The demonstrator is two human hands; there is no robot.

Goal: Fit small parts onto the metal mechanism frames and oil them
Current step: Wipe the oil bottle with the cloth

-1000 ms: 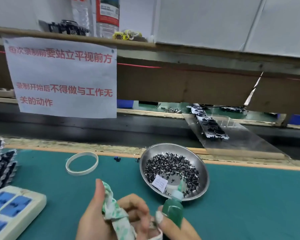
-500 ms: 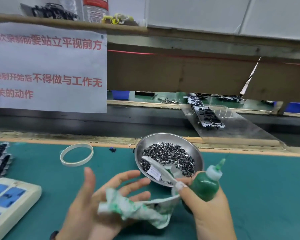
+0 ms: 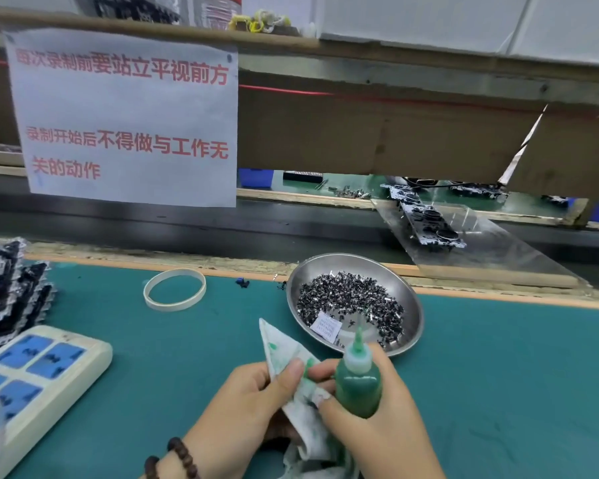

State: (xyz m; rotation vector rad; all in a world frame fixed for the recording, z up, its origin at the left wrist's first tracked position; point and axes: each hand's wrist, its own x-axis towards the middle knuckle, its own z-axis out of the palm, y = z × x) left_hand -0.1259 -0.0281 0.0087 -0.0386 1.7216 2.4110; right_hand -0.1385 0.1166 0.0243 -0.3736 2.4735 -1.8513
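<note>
The green oil bottle (image 3: 358, 388) stands upright just in front of the steel bowl (image 3: 408, 295), its nozzle overlapping the bowl's near rim, with the right hand (image 3: 377, 420) curled around its body. Just left of the bottle the left hand (image 3: 253, 406) pinches a green-stained cloth (image 3: 291, 361) between thumb and fingers, the cloth touching the bottle's side. The bowl holds a heap of small dark parts (image 3: 350, 299) and a paper slip (image 3: 325, 326); on the green tabletop (image 3: 498, 375) left of it lie a white ring (image 3: 174, 289), a power strip (image 3: 32, 378) and stacked metal frames (image 3: 7, 288).
</note>
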